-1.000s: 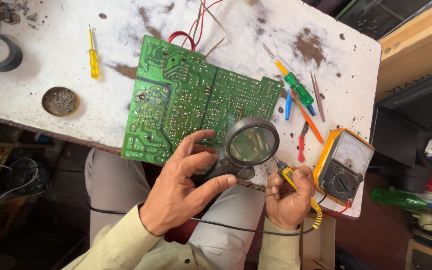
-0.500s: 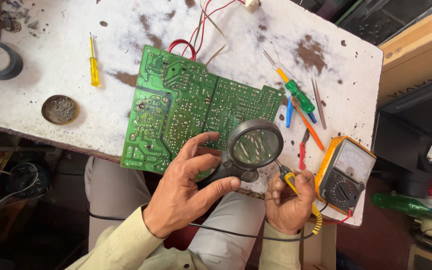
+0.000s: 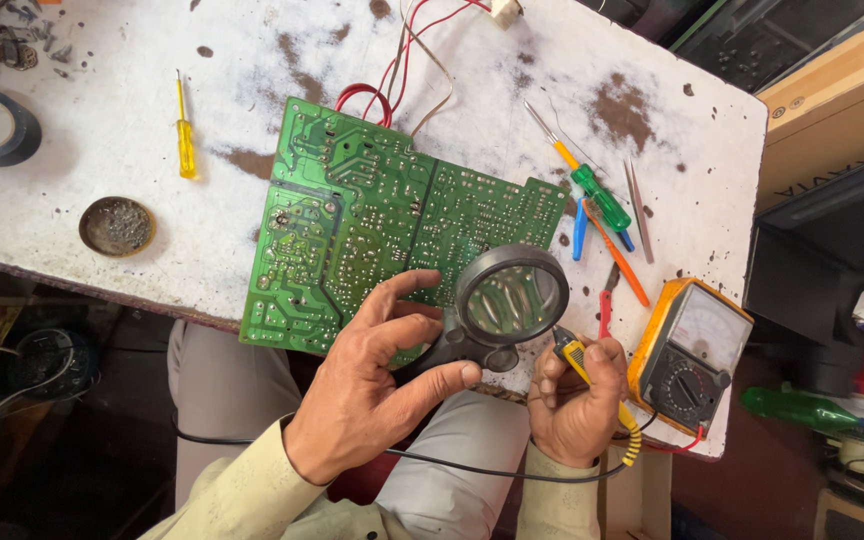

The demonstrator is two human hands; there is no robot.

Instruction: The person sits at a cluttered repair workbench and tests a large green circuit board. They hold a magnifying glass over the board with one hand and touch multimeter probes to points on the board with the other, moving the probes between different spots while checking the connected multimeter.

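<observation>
White, stained table [image 3: 102, 130] carrying a green circuit board [image 3: 352, 220] overhanging the near edge; yellow multimeter [image 3: 687, 350] at right; left hand [image 3: 372, 395] closed around the handle of a round magnifying glass [image 3: 510, 295] over the board's corner; right hand [image 3: 577, 400] gripping a yellow probe [image 3: 577, 358] beside the lens

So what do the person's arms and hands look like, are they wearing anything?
Both hands are bare: no gloves, and no rings or watch that I can see. The left hand and the right hand each come out of a long sleeve of pale yellowish-beige cloth. The left sleeve ends at the wrist, and so does the right sleeve. The fingers have short nails.
</observation>
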